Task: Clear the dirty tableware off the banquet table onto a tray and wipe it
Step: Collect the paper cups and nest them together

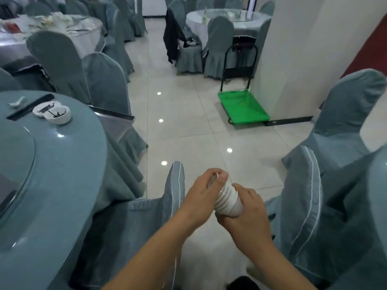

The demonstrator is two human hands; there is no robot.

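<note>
Nested one inside the next: a stack of white cups [228,200], held in mid-air over the floor [188,122], between the back of one covered chair [176,185] and a second chair [303,206], just right of the round bench [69,164]. Contents of the innermost cup: cannot tell, the upper end hidden under the left hand [199,195].

Long axis tilted, running from lower right up to upper left, away from the body. Ribbed with cup rims along the upper stretch, smooth wall of the outermost cup at the lower end, so mouths toward the upper left.

Left fingers [210,171] curled over the top end, thumb laid along the side of the stack. Right hand [249,216] wrapped round the lower end, fingers [222,219] curled underneath, thumb pressed on top.

At the far edge of the bench: a white bowl [60,117] streaked with dark scraps inside, touching a small plate [43,108] likewise smeared dark. Just beside the plate, a dark chopstick sleeve [31,106] lying flat; past it, a small white rest [17,101]. Over the middle of the bench, a glass turntable [16,164].

Farther off on the floor, a green cart [244,109] beside a white pillar [293,59], handle upright.
</note>
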